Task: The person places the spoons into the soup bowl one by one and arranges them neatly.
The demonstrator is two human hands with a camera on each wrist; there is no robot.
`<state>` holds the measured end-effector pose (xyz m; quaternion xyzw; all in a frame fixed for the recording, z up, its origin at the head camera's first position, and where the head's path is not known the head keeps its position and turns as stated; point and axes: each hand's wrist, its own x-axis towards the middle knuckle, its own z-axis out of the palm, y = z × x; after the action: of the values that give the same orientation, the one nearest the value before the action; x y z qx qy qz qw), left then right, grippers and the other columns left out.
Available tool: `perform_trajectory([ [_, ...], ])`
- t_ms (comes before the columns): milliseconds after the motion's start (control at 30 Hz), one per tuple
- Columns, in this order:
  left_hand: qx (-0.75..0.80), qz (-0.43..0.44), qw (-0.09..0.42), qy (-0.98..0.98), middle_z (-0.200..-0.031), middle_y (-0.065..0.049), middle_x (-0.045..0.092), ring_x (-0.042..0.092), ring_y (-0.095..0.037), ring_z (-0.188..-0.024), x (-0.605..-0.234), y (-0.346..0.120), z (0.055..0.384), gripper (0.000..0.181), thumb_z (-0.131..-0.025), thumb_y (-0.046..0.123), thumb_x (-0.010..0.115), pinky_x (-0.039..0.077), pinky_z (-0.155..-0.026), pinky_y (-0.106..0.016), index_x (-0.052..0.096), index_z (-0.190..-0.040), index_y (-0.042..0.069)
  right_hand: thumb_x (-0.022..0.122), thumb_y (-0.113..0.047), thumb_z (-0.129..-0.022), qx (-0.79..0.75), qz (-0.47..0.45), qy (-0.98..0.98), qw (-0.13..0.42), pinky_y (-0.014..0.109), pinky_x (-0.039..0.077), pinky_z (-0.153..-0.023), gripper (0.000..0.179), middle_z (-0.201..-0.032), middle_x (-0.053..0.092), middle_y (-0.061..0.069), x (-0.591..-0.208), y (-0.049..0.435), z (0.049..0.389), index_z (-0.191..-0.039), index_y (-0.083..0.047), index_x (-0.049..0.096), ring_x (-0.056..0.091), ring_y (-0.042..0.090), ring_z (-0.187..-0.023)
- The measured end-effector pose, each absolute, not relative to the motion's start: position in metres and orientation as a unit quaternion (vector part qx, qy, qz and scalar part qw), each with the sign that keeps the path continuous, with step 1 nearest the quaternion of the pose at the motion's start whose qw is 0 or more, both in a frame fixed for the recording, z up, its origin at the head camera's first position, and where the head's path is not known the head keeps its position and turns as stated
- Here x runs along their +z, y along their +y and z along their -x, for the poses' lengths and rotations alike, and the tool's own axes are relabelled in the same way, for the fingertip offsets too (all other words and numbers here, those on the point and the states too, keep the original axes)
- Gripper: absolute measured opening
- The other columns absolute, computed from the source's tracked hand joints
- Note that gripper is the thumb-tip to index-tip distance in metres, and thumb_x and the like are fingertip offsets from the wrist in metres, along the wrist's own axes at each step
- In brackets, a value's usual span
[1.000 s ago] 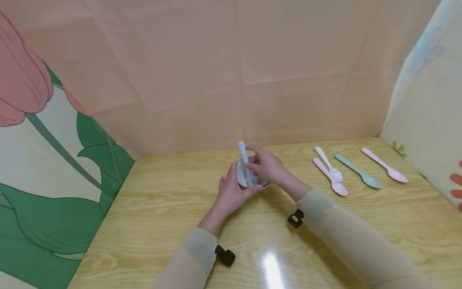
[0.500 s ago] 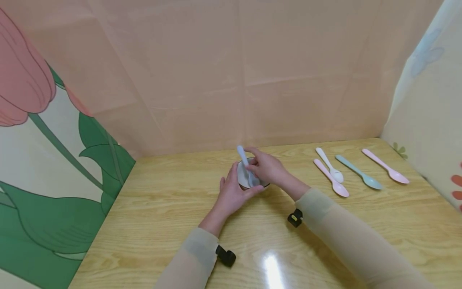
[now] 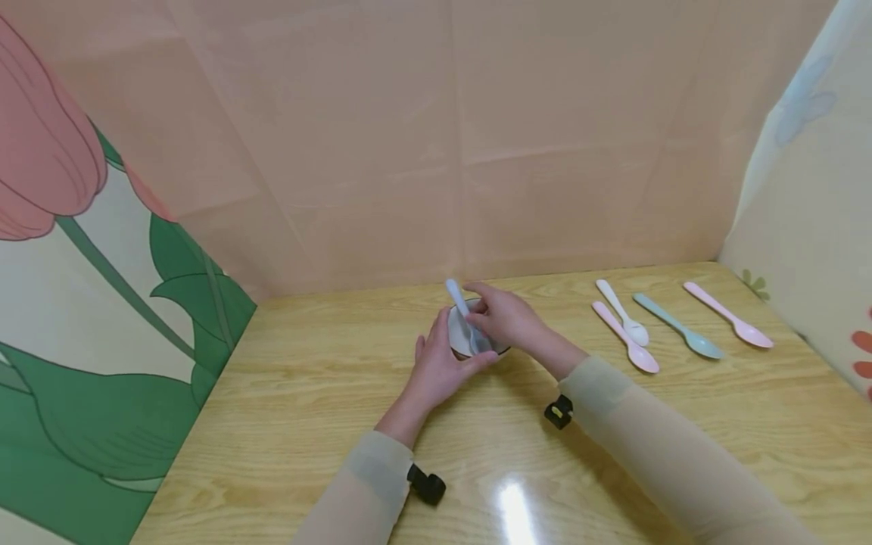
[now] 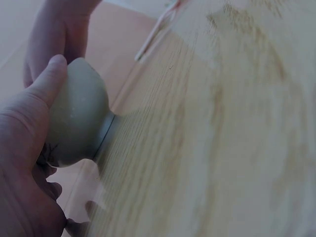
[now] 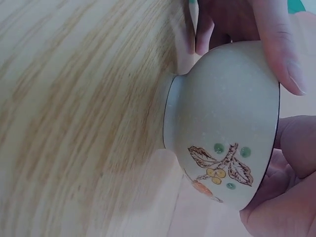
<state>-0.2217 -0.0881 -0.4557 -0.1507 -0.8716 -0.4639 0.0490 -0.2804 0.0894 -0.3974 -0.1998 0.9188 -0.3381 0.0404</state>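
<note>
A small white bowl (image 5: 222, 113) with a dark rim and a painted sprig of leaves and berries stands upright on the wooden table. My left hand (image 3: 439, 365) grips it from the left, thumb along the near side and fingers round the far side. Between its thumb and fingers my right hand (image 3: 507, 316) pinches a pale blue spoon (image 3: 456, 294), tilted with its bowl end down inside the dish and its handle leaning back to the left. In the left wrist view the outside of the bowl (image 4: 79, 113) shows beneath my left thumb.
To the right on the table (image 3: 293, 424) lie a white spoon (image 3: 616, 303), a pink spoon (image 3: 623, 333), a green spoon (image 3: 674, 322) and another pink spoon (image 3: 725, 312). A pinkish cloth (image 3: 354, 151) hangs behind the table's back edge.
The spoon's handle has dropped slightly and leans further left, and my right hand has lowered a little with it. My left hand keeps its hold on the bowl.
</note>
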Motion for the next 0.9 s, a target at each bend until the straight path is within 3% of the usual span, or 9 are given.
perform_trajectory([
  [300,-0.466,0.145,0.041,-0.872,-0.152,0.000,0.057,0.055,-0.023,-0.142,-0.457,-0.087,0.221,0.096,-0.096,0.049,0.088,0.006,-0.128,-0.075,0.031,-0.167,0.019,0.072,-0.020,-0.110,-0.415,0.188,0.890,0.040,0.041,0.064,-0.081,0.063,-0.123,0.076,0.018,-0.401,0.099,0.280,-0.165,-0.005,0.047,0.076,0.024,-0.090],
  [533,-0.469,0.141,0.045,-0.871,-0.151,-0.001,0.058,0.055,-0.024,-0.141,-0.457,-0.085,0.222,0.095,-0.094,0.049,0.089,0.007,-0.128,-0.075,0.034,-0.166,0.020,0.072,-0.031,-0.111,-0.435,0.180,0.882,0.008,0.046,0.064,-0.087,0.061,-0.125,0.075,0.014,-0.399,0.113,0.276,-0.163,-0.007,0.052,0.077,0.026,-0.100],
  [900,-0.459,0.136,0.052,-0.877,-0.151,-0.002,0.059,0.055,-0.022,-0.140,-0.457,-0.086,0.224,0.100,-0.089,0.060,0.090,0.013,-0.129,-0.071,0.036,-0.163,0.020,0.073,-0.031,-0.110,-0.431,0.157,0.888,-0.016,0.039,0.061,-0.082,0.062,-0.126,0.074,0.014,-0.389,0.137,0.264,-0.162,-0.006,0.052,0.074,0.031,-0.106],
])
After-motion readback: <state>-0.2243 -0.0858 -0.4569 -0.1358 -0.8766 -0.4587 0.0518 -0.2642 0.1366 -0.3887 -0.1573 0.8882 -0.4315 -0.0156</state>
